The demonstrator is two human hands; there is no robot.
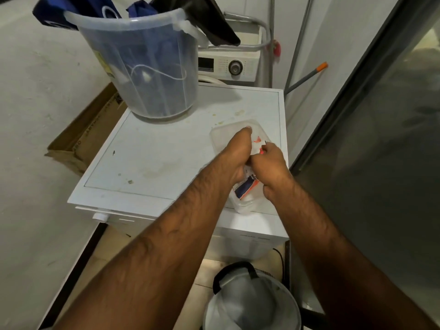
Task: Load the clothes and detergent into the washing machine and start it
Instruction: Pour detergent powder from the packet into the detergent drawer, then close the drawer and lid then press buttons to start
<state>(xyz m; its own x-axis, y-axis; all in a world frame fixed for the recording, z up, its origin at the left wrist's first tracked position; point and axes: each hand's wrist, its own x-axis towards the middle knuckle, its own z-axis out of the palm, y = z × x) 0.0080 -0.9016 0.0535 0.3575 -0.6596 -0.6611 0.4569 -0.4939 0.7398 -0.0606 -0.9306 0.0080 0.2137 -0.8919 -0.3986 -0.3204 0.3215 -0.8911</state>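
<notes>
A clear plastic bucket (147, 67) full of dark blue and black clothes stands at the back left of a white washing machine top (154, 158). At the front right of that top lies a clear plastic container (226, 133) holding a blue, white and orange detergent packet (246, 186). My left hand (234, 158) reaches into the container and grips the packet. My right hand (270, 163) is closed on the packet's upper edge, right beside the left hand. A second washing machine (234, 67) with a round dial stands behind.
A flattened cardboard box (88, 136) leans against the left wall. A mesh laundry basket with a black handle (250, 298) sits on the floor below. A glass door (381, 151) closes the right side. A stick with an orange tip (309, 76) leans at the back.
</notes>
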